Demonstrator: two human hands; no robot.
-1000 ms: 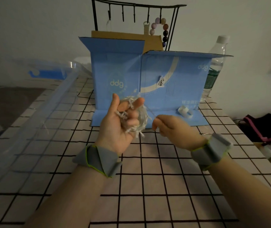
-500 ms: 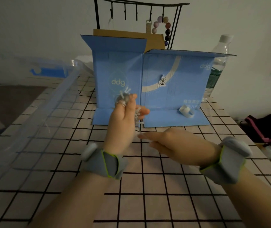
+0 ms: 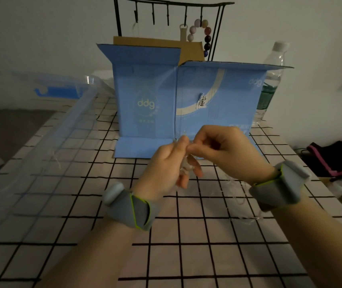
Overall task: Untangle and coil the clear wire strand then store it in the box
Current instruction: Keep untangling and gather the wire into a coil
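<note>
My left hand (image 3: pixel 166 163) holds a small bundle of the clear wire strand (image 3: pixel 186 168) against its palm and fingers, above the checked tablecloth. My right hand (image 3: pixel 222 150) meets it from the right, its thumb and forefinger pinching the strand near the left fingertips. A loose length of the clear wire trails down under my right wrist onto the cloth (image 3: pixel 242 204). The blue cardboard box (image 3: pixel 145 104) with its flaps open stands just behind both hands. A large clear plastic bin (image 3: pixel 47 142) lies at the left.
A black hook stand (image 3: pixel 170 9) with a bead bracelet rises behind the blue box. A plastic water bottle (image 3: pixel 269 80) stands at the box's right. Dark bags (image 3: pixel 336 159) lie off the table's right edge. The checked cloth (image 3: pixel 186 256) stretches toward me.
My right hand has risen from below the bundle and closed its fingers on the strand at my left fingertips. My left hand has dropped lower and turned, hiding most of the bundle.
</note>
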